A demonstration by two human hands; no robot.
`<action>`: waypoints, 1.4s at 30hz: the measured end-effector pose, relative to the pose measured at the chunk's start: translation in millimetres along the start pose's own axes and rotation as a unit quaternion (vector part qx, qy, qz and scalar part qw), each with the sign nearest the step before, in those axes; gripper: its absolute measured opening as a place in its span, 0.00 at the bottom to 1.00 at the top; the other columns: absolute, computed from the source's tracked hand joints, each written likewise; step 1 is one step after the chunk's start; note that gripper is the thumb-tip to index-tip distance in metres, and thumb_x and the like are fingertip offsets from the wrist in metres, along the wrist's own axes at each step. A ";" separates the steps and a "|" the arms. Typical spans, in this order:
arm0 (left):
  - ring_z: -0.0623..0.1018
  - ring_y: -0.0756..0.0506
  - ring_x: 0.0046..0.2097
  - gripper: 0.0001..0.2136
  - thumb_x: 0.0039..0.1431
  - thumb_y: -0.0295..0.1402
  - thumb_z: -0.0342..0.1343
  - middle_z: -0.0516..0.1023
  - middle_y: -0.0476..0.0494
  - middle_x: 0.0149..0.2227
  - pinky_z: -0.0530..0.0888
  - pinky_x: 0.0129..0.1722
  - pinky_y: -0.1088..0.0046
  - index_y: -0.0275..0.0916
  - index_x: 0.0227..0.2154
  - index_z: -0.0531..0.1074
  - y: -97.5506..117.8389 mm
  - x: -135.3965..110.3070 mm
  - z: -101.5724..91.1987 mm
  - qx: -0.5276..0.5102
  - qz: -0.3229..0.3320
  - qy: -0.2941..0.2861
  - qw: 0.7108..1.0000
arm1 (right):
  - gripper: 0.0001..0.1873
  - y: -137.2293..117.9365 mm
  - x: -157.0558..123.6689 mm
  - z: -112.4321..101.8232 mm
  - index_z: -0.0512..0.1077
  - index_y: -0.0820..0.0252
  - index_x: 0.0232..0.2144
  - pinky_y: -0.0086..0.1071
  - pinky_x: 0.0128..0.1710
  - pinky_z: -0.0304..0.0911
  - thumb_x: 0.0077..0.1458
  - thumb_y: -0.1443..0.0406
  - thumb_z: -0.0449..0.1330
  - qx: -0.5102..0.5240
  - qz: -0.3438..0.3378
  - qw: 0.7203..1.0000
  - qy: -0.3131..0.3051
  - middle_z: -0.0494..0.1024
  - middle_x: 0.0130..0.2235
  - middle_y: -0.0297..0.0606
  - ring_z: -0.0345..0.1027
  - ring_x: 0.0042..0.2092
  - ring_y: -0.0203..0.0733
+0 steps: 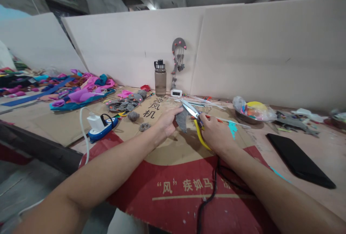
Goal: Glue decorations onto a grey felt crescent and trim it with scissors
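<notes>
Pinched in my left hand (168, 121) is a small piece of grey felt (181, 120) with a curved edge. My right hand (216, 132) grips a pair of scissors (190, 109) with yellow and dark handles. Their blades are parted and point up and left, by the top of the felt; whether they touch it I cannot tell. Both hands are above a cardboard sheet (167, 154) printed in tan and red. Balls of grey yarn (133, 116) lie left of my left hand.
A water bottle (160, 80) and a small white clock (176, 93) stand at the back. Grey felt scraps (125, 103) and a blue power strip (102, 131) lie left. On the right are a metal bowl (250, 119) and a black phone (300, 160). A grey hanging ornament (178, 57) is on the partition.
</notes>
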State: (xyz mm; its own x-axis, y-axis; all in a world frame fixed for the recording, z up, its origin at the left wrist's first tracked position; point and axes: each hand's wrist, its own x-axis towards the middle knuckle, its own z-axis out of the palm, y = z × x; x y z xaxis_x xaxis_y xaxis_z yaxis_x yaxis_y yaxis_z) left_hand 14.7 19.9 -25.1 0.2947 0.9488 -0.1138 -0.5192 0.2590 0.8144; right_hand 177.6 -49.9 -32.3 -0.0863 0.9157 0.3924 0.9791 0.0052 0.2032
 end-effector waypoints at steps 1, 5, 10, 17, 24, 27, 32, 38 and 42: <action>0.75 0.51 0.26 0.05 0.55 0.22 0.58 0.79 0.44 0.29 0.74 0.29 0.75 0.33 0.34 0.76 -0.8 0.2 -0.6 0.009 0.005 -0.010 1.000 | 0.20 1.9 0.7 -0.1 0.67 0.62 0.55 0.34 0.31 0.57 0.65 0.64 0.46 0.013 0.005 1.000 -0.008 0.78 0.43 0.54 0.76 0.38 0.51; 0.77 0.49 0.27 0.11 0.56 0.23 0.57 0.81 0.44 0.32 0.76 0.30 0.70 0.37 0.41 0.77 -2.0 -0.7 -1.9 0.042 0.006 -0.050 0.998 | 0.20 11.4 3.5 2.6 0.68 0.61 0.54 0.34 0.36 0.59 0.61 0.68 0.50 0.145 0.021 0.989 -0.024 0.80 0.41 0.48 0.75 0.39 0.49; 0.80 0.48 0.29 0.14 0.62 0.24 0.53 0.81 0.44 0.32 0.76 0.31 0.72 0.40 0.48 0.74 2.0 0.6 -2.8 0.046 0.019 -0.032 0.998 | 0.25 14.6 3.8 7.5 0.64 0.63 0.59 0.34 0.38 0.61 0.59 0.66 0.53 0.219 0.030 0.975 0.023 0.78 0.42 0.47 0.72 0.40 0.48; 0.77 0.53 0.30 0.25 0.47 0.11 0.54 0.78 0.49 0.30 0.72 0.33 0.79 0.38 0.48 0.72 6.5 1.4 -0.8 0.020 0.050 -0.086 0.995 | 0.25 7.8 0.4 14.7 0.65 0.61 0.58 0.37 0.40 0.62 0.58 0.66 0.54 0.183 0.018 0.983 0.016 0.74 0.49 0.51 0.72 0.44 0.51; 0.78 0.51 0.33 0.15 0.44 0.13 0.57 0.79 0.46 0.31 0.74 0.38 0.74 0.34 0.35 0.71 7.0 5.3 -4.4 0.037 0.062 -0.080 0.994 | 0.23 9.1 3.6 19.4 0.64 0.65 0.57 0.40 0.49 0.63 0.60 0.65 0.52 0.257 0.010 0.966 0.029 0.74 0.49 0.52 0.70 0.50 0.51; 0.77 0.51 0.31 0.13 0.44 0.14 0.58 0.78 0.47 0.30 0.73 0.36 0.73 0.35 0.32 0.70 6.8 6.0 -6.0 0.049 0.068 -0.060 0.995 | 0.24 6.9 1.5 19.4 0.64 0.63 0.57 0.41 0.50 0.63 0.60 0.64 0.53 0.239 0.004 0.970 0.037 0.73 0.51 0.52 0.68 0.51 0.53; 0.76 0.50 0.29 0.11 0.46 0.19 0.61 0.76 0.49 0.29 0.72 0.33 0.72 0.36 0.33 0.72 4.1 5.4 -8.7 0.072 0.060 -0.054 0.994 | 0.25 5.3 -1.0 15.6 0.64 0.63 0.58 0.41 0.47 0.62 0.60 0.63 0.54 0.168 0.015 0.985 0.041 0.72 0.49 0.53 0.68 0.49 0.54; 0.74 0.52 0.29 0.08 0.46 0.22 0.64 0.75 0.49 0.28 0.73 0.34 0.72 0.34 0.29 0.72 1.7 5.5 -10.5 0.090 0.070 -0.081 0.990 | 0.24 4.9 0.4 9.1 0.65 0.64 0.58 0.39 0.44 0.62 0.62 0.62 0.52 0.113 0.027 0.993 0.020 0.72 0.48 0.55 0.69 0.48 0.55; 0.74 0.52 0.30 0.09 0.45 0.24 0.67 0.76 0.48 0.31 0.73 0.34 0.73 0.34 0.31 0.74 2.5 2.9 -8.4 0.092 0.064 -0.090 0.990 | 0.23 5.9 1.9 7.3 0.65 0.62 0.59 0.37 0.41 0.62 0.63 0.63 0.51 0.084 0.016 0.996 0.007 0.72 0.48 0.54 0.71 0.46 0.53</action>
State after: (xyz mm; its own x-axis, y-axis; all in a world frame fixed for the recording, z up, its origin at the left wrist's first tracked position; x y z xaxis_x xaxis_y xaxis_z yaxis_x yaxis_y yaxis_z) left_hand 7.5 24.8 -28.1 0.3828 0.9197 0.0870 -0.4108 0.0852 0.9077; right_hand 184.5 -45.2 -36.9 -0.0561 0.9107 0.4093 0.9983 0.0442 0.0384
